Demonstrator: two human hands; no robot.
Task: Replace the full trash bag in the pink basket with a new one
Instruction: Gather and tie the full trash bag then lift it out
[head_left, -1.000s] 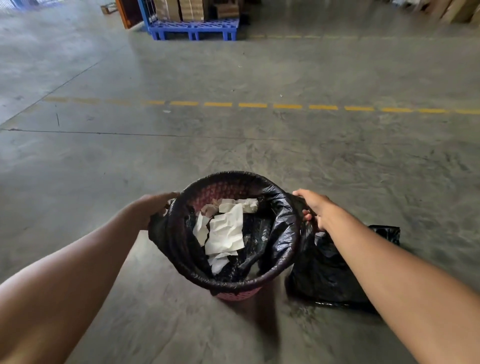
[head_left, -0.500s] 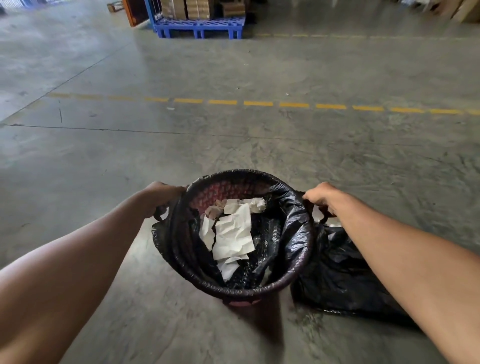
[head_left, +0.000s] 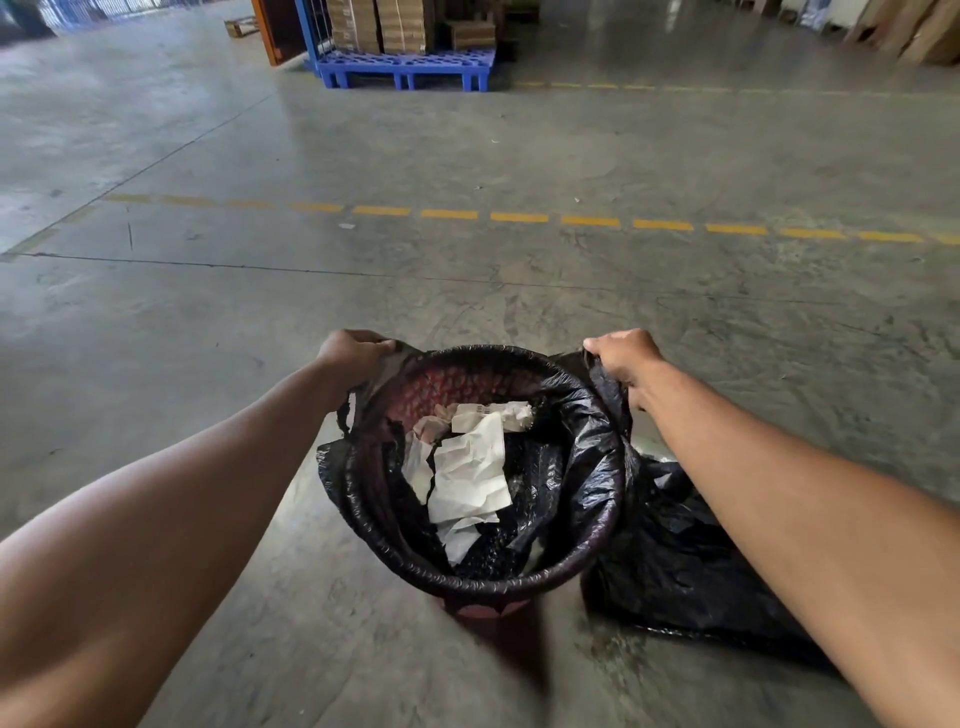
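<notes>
The pink woven basket (head_left: 452, 382) stands on the concrete floor, lined with a black trash bag (head_left: 587, 462) that holds crumpled white paper (head_left: 470, 473). The bag's edge is folded over the rim. My left hand (head_left: 353, 353) grips the bag's edge at the basket's left rim and pulls it up. My right hand (head_left: 623, 356) grips the bag's edge at the right rim, also lifted off it. A second black bag (head_left: 680, 577) lies flat on the floor just right of the basket, partly hidden under my right forearm.
Bare concrete floor (head_left: 467, 291) surrounds the basket. A dashed yellow line (head_left: 519, 217) crosses the floor beyond it. Far back stands a blue pallet (head_left: 405, 70) stacked with cardboard boxes, with more boxes at the far right (head_left: 919, 31).
Both hands have closed on the bag's edges and lifted them up off the basket's rim. The view has tilted slightly, with the basket lower in frame.
</notes>
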